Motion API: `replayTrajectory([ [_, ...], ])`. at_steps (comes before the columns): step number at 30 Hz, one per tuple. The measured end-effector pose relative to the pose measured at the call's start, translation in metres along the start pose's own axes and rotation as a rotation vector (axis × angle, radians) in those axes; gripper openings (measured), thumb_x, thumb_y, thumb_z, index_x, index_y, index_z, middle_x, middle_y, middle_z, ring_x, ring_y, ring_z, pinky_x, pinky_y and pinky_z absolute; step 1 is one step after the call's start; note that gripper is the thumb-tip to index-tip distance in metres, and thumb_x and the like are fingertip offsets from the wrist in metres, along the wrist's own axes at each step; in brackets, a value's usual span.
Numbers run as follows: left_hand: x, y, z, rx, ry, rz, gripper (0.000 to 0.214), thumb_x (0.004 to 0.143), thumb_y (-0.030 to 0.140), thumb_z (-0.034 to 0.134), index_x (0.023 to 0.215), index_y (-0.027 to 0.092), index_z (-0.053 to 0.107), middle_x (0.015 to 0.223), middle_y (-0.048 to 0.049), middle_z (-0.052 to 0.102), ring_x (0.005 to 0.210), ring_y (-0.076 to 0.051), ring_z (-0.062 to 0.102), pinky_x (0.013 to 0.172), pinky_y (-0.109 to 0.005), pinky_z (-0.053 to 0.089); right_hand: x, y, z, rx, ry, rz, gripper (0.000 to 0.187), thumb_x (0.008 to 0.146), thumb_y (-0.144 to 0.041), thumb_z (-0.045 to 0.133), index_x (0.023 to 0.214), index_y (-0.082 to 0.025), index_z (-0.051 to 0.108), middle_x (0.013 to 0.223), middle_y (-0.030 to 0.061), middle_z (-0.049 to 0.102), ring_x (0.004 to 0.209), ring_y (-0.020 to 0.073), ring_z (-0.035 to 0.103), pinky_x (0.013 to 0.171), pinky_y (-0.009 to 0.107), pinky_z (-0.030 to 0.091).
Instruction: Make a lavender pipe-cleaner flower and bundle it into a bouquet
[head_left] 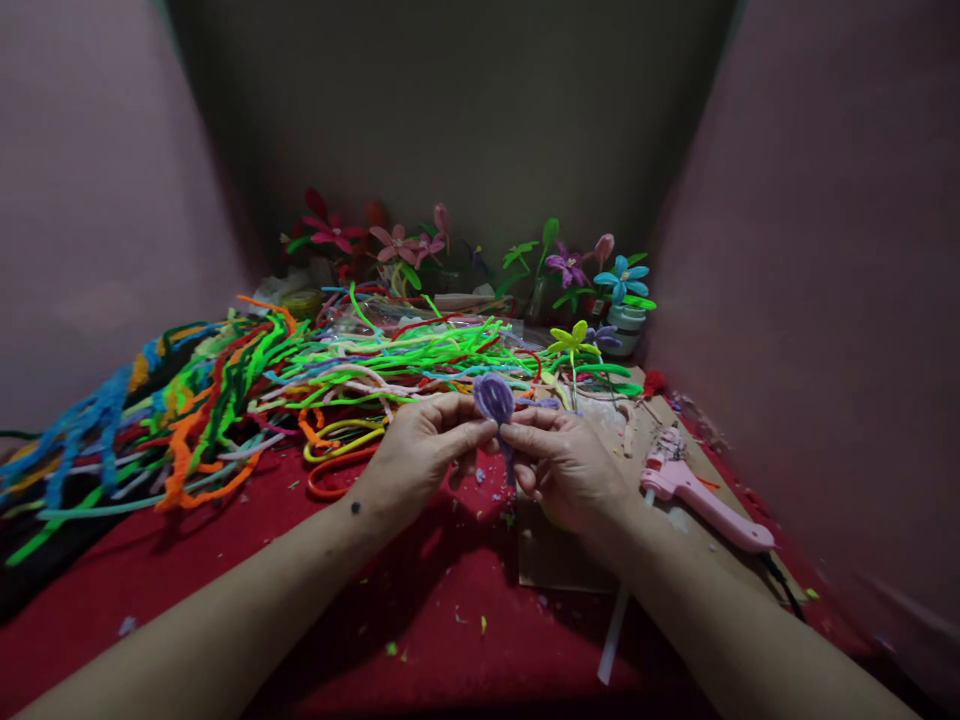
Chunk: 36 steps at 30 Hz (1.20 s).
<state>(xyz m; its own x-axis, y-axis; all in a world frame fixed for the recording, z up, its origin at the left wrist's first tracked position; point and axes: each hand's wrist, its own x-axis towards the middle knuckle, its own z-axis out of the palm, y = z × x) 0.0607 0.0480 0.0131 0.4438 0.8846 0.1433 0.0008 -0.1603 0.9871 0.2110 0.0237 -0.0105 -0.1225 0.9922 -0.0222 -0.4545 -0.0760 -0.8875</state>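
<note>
A purple pipe cleaner (494,397), bent into a rounded petal-like loop, stands upright between my two hands above the red cloth. My left hand (435,440) pinches its lower left side between thumb and fingers. From the right, my right hand (559,450) pinches the base of the same loop, thumb tip close to the other thumb. A short purple end hangs down below the fingers. Behind the hands spreads a heap of loose pipe cleaners (420,350), mostly bright green, with orange, red, white and yellow among them.
A pink glue gun (709,500) rests on a cardboard sheet (562,560) at the right, a glue stick (615,635) near it. Finished pipe-cleaner flowers, including a blue one (622,280) above a white jar (625,325), line the back. Scraps dot the red cloth (420,620).
</note>
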Motion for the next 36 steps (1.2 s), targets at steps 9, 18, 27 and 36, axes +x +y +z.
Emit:
replayTrajectory([
  [9,-0.002,-0.003,0.003,0.042,0.116,-0.029,0.015,0.074,0.023,0.063,0.063,0.012,0.064,0.050,0.0021,0.053,0.043,-0.006,0.043,0.043,-0.019,0.033,0.003,0.004,0.004,0.010,0.049,0.041,0.023,0.061,-0.026,0.075,0.071,-0.012,0.058,0.049,-0.0030,0.059,0.030,0.0045,0.046,0.026,0.013,0.031],
  [18,0.003,-0.022,0.007,-0.473,-0.071,-0.259,0.016,0.075,0.027,0.066,0.080,0.011,0.063,0.058,-0.0009,0.057,0.042,-0.005,0.044,0.038,-0.015,0.033,0.002,0.007,0.004,0.060,0.018,-0.016,0.036,0.063,-0.029,0.076,0.076,-0.020,0.043,0.037,-0.0082,0.052,0.027,0.0070,0.045,0.026,0.012,0.030],
  [27,0.000,-0.022,0.006,-0.570,-0.027,-0.372,0.010,0.071,0.017,0.067,0.079,0.014,0.063,0.059,0.0013,0.053,0.044,-0.004,0.043,0.039,-0.015,0.027,0.003,0.004,0.000,-0.010,-0.081,0.111,0.039,0.061,-0.035,0.078,0.073,-0.019,0.045,0.045,-0.0069,0.055,0.031,0.0076,0.049,0.027,0.013,0.031],
  [36,-0.004,-0.008,0.004,-0.012,0.058,-0.056,0.017,0.075,0.029,0.064,0.065,0.014,0.064,0.059,0.0023,0.053,0.055,-0.008,0.042,0.053,-0.019,0.033,-0.004,-0.008,0.007,-0.296,0.190,-0.395,0.025,0.064,-0.022,0.075,0.078,-0.018,0.055,0.072,-0.0031,0.057,0.058,0.0065,0.050,0.043,0.016,0.038],
])
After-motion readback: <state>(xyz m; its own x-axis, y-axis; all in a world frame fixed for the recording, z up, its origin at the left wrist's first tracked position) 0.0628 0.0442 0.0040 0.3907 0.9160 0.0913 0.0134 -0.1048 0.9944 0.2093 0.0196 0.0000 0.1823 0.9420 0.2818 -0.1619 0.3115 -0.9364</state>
